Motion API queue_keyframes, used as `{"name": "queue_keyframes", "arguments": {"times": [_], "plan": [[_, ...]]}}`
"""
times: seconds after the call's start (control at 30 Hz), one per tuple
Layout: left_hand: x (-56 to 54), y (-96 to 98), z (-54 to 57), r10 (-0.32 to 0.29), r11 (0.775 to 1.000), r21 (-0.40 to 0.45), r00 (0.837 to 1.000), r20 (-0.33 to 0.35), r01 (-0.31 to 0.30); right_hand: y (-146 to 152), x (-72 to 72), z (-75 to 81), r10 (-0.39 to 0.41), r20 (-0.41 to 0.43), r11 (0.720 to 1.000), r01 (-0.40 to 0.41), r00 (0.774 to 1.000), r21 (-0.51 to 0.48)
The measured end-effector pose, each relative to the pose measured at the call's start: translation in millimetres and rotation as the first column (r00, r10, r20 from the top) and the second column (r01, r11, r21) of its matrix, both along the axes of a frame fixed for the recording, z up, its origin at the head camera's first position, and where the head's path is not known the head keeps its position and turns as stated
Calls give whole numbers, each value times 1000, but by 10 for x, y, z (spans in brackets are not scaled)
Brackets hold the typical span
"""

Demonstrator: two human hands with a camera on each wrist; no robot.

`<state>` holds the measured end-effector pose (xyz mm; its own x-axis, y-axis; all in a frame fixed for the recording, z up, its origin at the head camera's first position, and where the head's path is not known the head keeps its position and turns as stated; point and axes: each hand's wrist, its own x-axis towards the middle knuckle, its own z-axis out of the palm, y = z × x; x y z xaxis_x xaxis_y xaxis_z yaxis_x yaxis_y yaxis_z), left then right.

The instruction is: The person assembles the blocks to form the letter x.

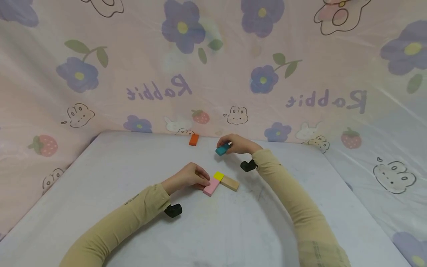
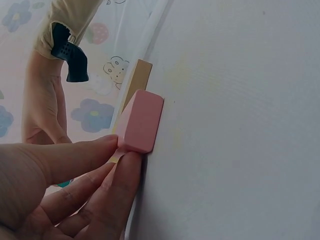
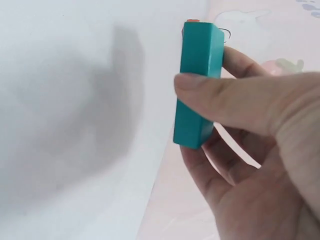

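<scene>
My left hand [image 1: 188,176] pinches a pink block [image 1: 211,186] between thumb and fingers as it lies on the white table. One end of the pink block meets a yellow block [image 1: 218,175]. A plain wooden block [image 1: 230,183] lies at an angle, its end against the yellow one. In the left wrist view, the pink block [image 2: 142,121] stands in front of the wooden block [image 2: 136,82]. Farther back, my right hand [image 1: 238,144] holds a teal block [image 1: 222,149] above the table. The right wrist view shows the thumb across the teal block [image 3: 197,55], fingers behind it.
An orange block [image 1: 194,139] rests at the table's back edge, left of the right hand. Behind the white table [image 1: 133,155] hangs a patterned sheet [image 1: 227,55]. Black wrist-worn pieces [image 1: 173,210] jut out below both sleeves.
</scene>
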<state>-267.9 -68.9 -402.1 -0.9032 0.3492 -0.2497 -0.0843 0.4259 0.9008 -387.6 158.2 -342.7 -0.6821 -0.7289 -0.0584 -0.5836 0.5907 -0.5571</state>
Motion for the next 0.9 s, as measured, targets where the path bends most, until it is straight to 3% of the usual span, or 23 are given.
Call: {"name": "queue_keyframes", "arguments": {"times": [0.4, 0.9], "plan": [[-12, -14, -20, -12, 999, 34, 1000, 12, 11, 58, 135, -3, 53, 6, 998, -53, 999, 29], [5, -9, 11, -5, 1000, 14, 1000, 9, 5, 76, 249, -86, 103, 19, 992, -104, 995, 66]]}}
